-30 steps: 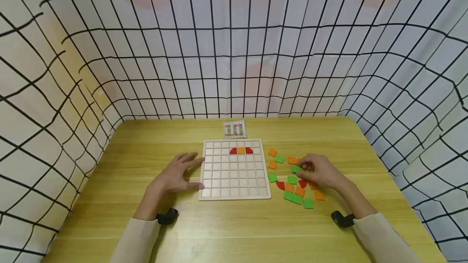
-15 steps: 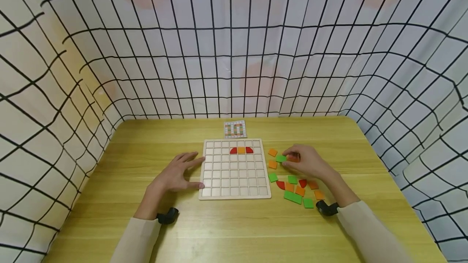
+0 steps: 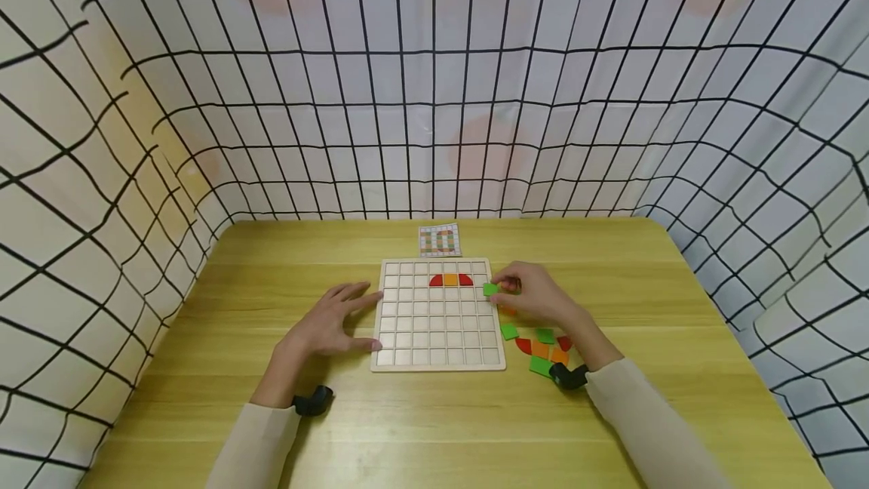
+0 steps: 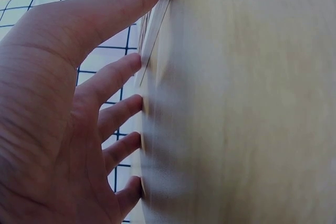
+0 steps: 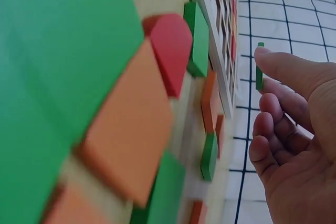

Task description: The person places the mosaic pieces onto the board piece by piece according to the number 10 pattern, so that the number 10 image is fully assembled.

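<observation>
In the head view a pale wooden grid board (image 3: 437, 330) lies mid-table. Two red quarter-round tiles, the left one (image 3: 436, 281) and the right one (image 3: 465, 280), flank an orange square tile (image 3: 451, 280) in one of its upper rows. My right hand (image 3: 539, 295) pinches a green square tile (image 3: 490, 289) between thumb and fingers, over the board's right edge. The right wrist view shows this green tile (image 5: 259, 66) edge-on at the thumb tip, the other fingers curled. My left hand (image 3: 329, 321) has its fingers spread, thumb and index at the board's left edge.
Loose green, orange and red tiles lie right of the board, among them a green tile (image 3: 510, 332) and an orange tile (image 3: 539, 350); my right arm covers some. A printed pattern card (image 3: 439, 240) lies behind the board. Black-gridded white walls (image 3: 421, 96) enclose the table.
My right hand has moved left from the loose tiles to the board's right edge, carrying a green tile. The left hand has stayed at the board's left edge.
</observation>
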Motion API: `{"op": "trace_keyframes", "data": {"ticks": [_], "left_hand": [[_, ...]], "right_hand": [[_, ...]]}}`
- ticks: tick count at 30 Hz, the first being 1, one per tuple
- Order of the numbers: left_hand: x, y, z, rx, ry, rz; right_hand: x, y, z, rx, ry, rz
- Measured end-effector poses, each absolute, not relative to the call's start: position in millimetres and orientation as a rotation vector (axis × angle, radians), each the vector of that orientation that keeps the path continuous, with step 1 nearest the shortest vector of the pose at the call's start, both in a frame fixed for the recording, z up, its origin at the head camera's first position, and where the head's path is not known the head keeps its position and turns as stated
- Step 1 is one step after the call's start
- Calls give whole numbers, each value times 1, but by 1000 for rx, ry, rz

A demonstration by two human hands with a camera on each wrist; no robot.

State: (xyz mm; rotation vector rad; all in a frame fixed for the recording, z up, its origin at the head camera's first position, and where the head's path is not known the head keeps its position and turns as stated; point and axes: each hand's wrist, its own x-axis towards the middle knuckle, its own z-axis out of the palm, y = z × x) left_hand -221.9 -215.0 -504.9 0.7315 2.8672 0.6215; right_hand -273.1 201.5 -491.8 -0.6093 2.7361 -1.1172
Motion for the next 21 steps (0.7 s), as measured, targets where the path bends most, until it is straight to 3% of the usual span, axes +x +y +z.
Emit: {"op": "trace_keyframes", "data": {"ticks": [21], "left_hand": [[-223,-215,-506,726,2873,622]], "right_hand": [[-281,157,-508,-605,2697,-1115]]}}
